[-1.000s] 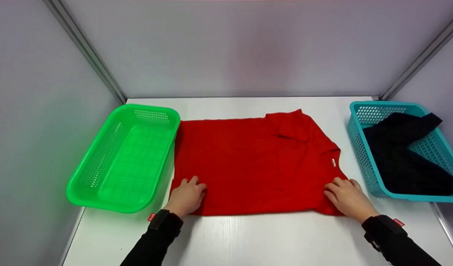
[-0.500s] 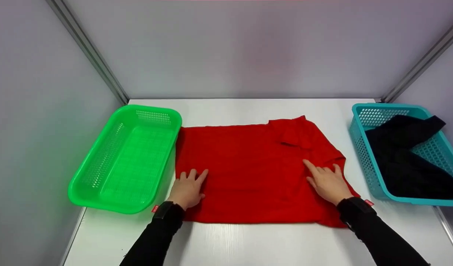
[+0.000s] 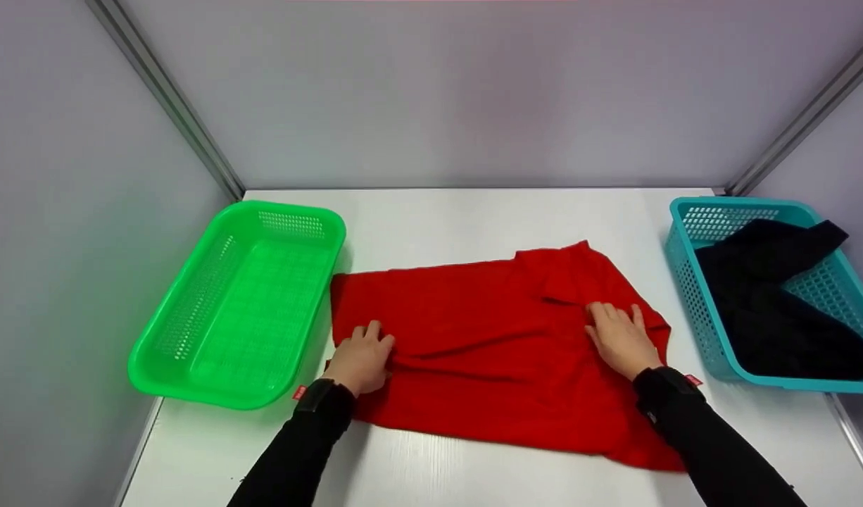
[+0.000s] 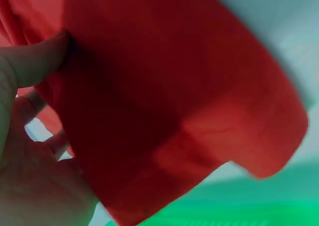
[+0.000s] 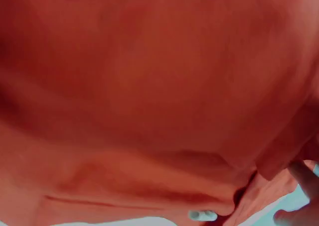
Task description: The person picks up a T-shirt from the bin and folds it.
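A red T-shirt [image 3: 460,310] lies across the white table, its neck end to the right and its hem end to the left. My left hand [image 3: 361,360] pinches the cloth near the hem; in the left wrist view the thumb [image 4: 37,61] is on top, with other fingers behind the fabric. Toward the neck end, my right hand [image 3: 621,343] grips the shirt with bent fingers. Creases run through the cloth between both hands. Red fabric fills most of the right wrist view, with a small white label [image 5: 203,215] at the bottom and part of the hand at the lower right.
A green basket [image 3: 146,352] with nothing in it stands left of the shirt. On the right, a teal basket [image 3: 692,310] holds black clothing [image 3: 769,310] that hangs partly over its rim. Grey-white panels [image 3: 474,91] enclose the table [image 3: 438,472] at the back and sides.
Both hands have moved inward from the near edge onto the shirt and taken hold of it. The shirt has shifted toward me, and creases have formed between the hands.
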`<state>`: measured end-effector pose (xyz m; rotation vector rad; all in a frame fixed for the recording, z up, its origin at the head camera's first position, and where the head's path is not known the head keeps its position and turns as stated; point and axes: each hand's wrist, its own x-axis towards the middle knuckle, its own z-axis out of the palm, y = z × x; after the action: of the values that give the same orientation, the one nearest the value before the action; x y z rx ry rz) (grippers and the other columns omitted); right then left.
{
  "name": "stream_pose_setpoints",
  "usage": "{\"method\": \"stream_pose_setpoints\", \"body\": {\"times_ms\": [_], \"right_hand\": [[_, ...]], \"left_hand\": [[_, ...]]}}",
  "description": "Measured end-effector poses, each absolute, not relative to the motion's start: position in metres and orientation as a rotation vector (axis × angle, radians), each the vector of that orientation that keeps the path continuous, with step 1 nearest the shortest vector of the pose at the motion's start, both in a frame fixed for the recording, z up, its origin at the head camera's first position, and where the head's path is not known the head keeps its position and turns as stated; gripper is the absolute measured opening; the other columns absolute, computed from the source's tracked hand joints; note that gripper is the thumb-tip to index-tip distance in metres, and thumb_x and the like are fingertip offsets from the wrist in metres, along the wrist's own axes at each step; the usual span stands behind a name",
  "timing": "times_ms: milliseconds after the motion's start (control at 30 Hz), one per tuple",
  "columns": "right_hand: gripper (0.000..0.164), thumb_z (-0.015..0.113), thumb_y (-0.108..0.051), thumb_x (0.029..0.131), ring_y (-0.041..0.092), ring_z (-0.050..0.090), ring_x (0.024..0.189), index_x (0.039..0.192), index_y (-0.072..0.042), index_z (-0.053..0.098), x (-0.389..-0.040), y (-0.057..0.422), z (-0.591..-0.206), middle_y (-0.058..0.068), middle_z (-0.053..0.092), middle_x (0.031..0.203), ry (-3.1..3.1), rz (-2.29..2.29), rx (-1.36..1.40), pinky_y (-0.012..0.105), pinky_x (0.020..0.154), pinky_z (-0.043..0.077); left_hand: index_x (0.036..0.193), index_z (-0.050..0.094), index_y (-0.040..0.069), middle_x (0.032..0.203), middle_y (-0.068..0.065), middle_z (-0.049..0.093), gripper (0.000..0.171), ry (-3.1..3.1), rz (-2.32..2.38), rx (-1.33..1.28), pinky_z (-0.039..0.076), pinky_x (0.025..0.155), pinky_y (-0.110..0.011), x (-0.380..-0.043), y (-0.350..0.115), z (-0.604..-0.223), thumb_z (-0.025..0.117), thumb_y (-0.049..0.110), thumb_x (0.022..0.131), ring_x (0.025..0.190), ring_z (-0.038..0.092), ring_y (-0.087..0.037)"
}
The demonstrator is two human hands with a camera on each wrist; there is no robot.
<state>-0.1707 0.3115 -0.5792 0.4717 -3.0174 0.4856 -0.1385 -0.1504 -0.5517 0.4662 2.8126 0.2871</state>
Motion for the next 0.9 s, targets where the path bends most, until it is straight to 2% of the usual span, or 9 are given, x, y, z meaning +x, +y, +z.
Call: {"method": "stream_pose_setpoints", "body": {"times_ms": [100,167,300,400,500,567,700,800,900], "right_hand": [[0.046,0.063,-0.008,0.101,0.049,0.055,0.114,0.145,0.001,0.052,-0.173,0.314,-0.577,0.027,0.066,0.12,-3.028,0.46,0.422,0.079,0.11,0.019],[0.049,0.065,-0.009,0.1,0.05,0.057,0.108,0.147,-0.001,0.053,-0.175,0.315,-0.575,0.026,0.07,0.108,-3.041,0.416,0.395,0.081,0.108,0.019],[0.048,0.065,-0.013,0.1,0.055,0.058,0.108,0.145,-0.002,0.055,-0.18,0.317,-0.574,0.028,0.068,0.103,-3.116,0.338,0.311,0.085,0.106,0.018],[0.052,0.064,-0.016,0.1,0.058,0.058,0.106,0.149,-0.003,0.052,-0.181,0.316,-0.574,0.034,0.06,0.109,-3.155,0.32,0.238,0.086,0.103,0.021],[0.051,0.063,-0.014,0.1,0.058,0.06,0.102,0.148,0.001,0.052,-0.182,0.314,-0.574,0.034,0.053,0.113,-3.152,0.37,0.204,0.086,0.102,0.022],[0.048,0.061,-0.011,0.101,0.056,0.059,0.108,0.146,0.005,0.052,-0.182,0.313,-0.575,0.033,0.051,0.12,-3.143,0.426,0.21,0.086,0.103,0.021],[0.046,0.06,-0.003,0.1,0.052,0.05,0.129,0.144,0.011,0.052,-0.184,0.312,-0.573,0.03,0.048,0.138,-3.081,0.609,0.196,0.083,0.109,0.015],[0.046,0.062,0.004,0.097,0.05,0.048,0.133,0.141,0.012,0.054,-0.186,0.312,-0.572,0.03,0.049,0.138,-2.991,0.724,0.191,0.081,0.112,0.013],[0.04,0.065,0.01,0.092,0.047,0.054,0.125,0.131,0.012,0.061,-0.189,0.312,-0.571,0.029,0.055,0.127,-2.872,0.701,0.261,0.078,0.114,0.016]], "left_hand": [[0.129,0.058,0.007,0.134,-0.021,0.048,0.047,2.774,0.36,0.373,0.054,0.089,-0.055,-0.146,-0.148,-0.546,0.075,0.033,0.094,0.114,0.051,-0.043],[0.136,0.055,0.007,0.139,-0.022,0.045,0.05,2.778,0.497,0.256,0.055,0.085,-0.056,-0.156,-0.147,-0.544,0.068,0.039,0.099,0.105,0.058,-0.044],[0.148,0.045,0.001,0.157,-0.033,0.03,0.047,2.832,0.782,-0.003,0.055,0.086,-0.06,-0.177,-0.153,-0.547,0.054,0.022,0.107,0.091,0.066,-0.055],[0.159,0.032,-0.001,0.161,-0.04,0.019,0.058,2.826,0.807,-0.168,0.052,0.093,-0.061,-0.186,-0.161,-0.555,0.049,0.004,0.104,0.107,0.062,-0.059],[0.162,0.023,-0.002,0.16,-0.043,0.017,0.065,2.797,0.775,-0.277,0.051,0.096,-0.061,-0.189,-0.167,-0.562,0.046,-0.003,0.102,0.117,0.058,-0.058],[0.163,0.022,0.0,0.158,-0.044,0.021,0.066,2.793,0.765,-0.307,0.051,0.096,-0.063,-0.189,-0.168,-0.564,0.047,-0.002,0.102,0.119,0.056,-0.058],[0.158,0.031,0.0,0.145,-0.042,0.044,0.055,2.797,0.769,-0.311,0.051,0.094,-0.064,-0.192,-0.168,-0.564,0.049,0.009,0.106,0.116,0.06,-0.056],[0.147,0.046,-0.004,0.13,-0.036,0.061,0.044,2.793,0.772,-0.298,0.052,0.095,-0.061,-0.196,-0.167,-0.561,0.047,0.02,0.11,0.115,0.062,-0.053],[0.128,0.059,-0.005,0.121,-0.032,0.066,0.031,2.788,0.758,-0.273,0.054,0.093,-0.057,-0.2,-0.164,-0.556,0.049,0.015,0.107,0.11,0.065,-0.05]]}}
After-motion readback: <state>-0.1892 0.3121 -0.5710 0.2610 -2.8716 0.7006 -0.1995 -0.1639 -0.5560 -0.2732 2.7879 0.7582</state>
